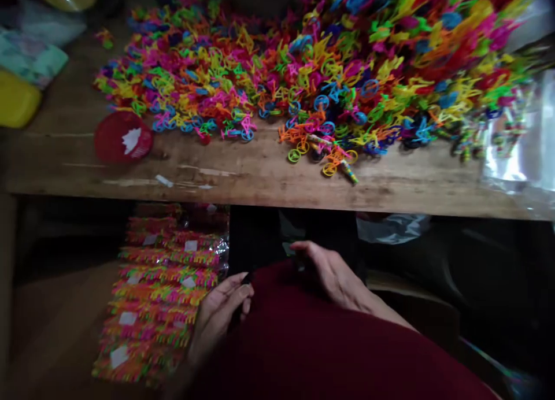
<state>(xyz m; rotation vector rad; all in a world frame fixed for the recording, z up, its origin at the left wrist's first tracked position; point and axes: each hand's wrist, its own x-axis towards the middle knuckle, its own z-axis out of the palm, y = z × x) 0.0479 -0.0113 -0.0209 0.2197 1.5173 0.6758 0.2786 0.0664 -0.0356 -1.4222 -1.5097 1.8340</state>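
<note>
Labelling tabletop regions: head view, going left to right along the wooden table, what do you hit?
Yellow container at the left edge → red round lid → big heap of multicoloured plastic toy bicycles → clear plastic bags at the right edge, all on the wooden table.

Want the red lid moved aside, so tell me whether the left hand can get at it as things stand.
Probably yes. The left hand rests low on the dark red cloth, below the table edge. The red lid lies near that edge, beside the toy pile, nothing covering it.
</note>
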